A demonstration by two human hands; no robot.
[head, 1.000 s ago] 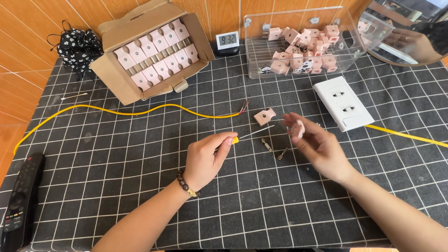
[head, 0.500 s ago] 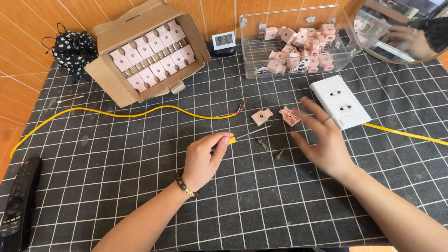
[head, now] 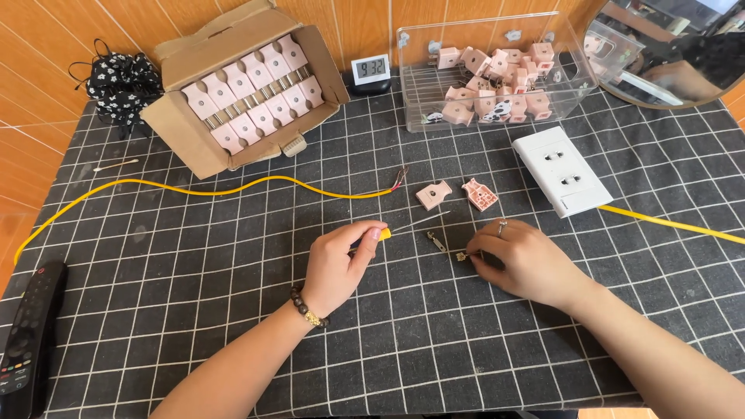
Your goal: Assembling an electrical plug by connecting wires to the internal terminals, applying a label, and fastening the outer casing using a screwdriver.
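My left hand (head: 339, 262) grips a yellow-handled screwdriver (head: 396, 228) whose thin shaft points right toward the plug parts. My right hand (head: 518, 258) rests on the mat with its fingertips pinched on a small metal prong (head: 461, 256). Another metal prong (head: 436, 241) lies just left of it. Two pink plug halves (head: 433, 194) (head: 479, 194) lie apart on the mat above my hands. The stripped end of a yellow cable (head: 256, 185) lies left of them.
A cardboard box (head: 174, 124) of pink plugs stands at the back left. A clear plastic bin (head: 497, 70) holds several more. A white double socket (head: 562, 169) sits at right, a small digital clock (head: 370, 71) at the back, a black remote (head: 27, 341) at left.
My right hand set down the pink plug half next to the other one, then dropped back toward me onto the small metal prong. My left hand stayed put.
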